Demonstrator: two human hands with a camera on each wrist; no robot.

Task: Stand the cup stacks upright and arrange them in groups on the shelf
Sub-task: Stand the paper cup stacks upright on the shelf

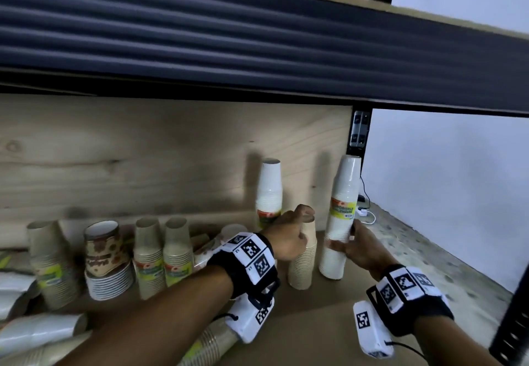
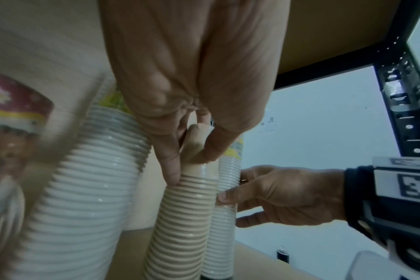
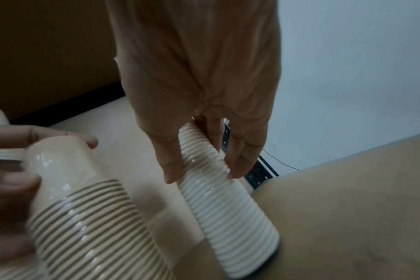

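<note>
A beige cup stack (image 1: 303, 262) (image 2: 185, 217) (image 3: 84, 223) stands upside down on the shelf board (image 1: 315, 322). My left hand (image 1: 289, 237) (image 2: 192, 149) grips its top cup from above. Right of it a tall white wrapped cup stack (image 1: 340, 219) (image 2: 224, 217) (image 3: 230, 212) with a yellow-green label stands upright. My right hand (image 1: 355, 247) (image 3: 204, 161) holds it around the middle, thumb on one side and fingers on the other. Another white stack (image 1: 269, 191) stands behind against the wooden back panel.
Several kraft and patterned cup stacks (image 1: 148, 257) stand at the left. More stacks (image 1: 40, 331) lie on their sides at the front left and under my left forearm. A black shelf post (image 1: 357, 131) marks the right end. The dark upper shelf beam (image 1: 257, 51) hangs overhead.
</note>
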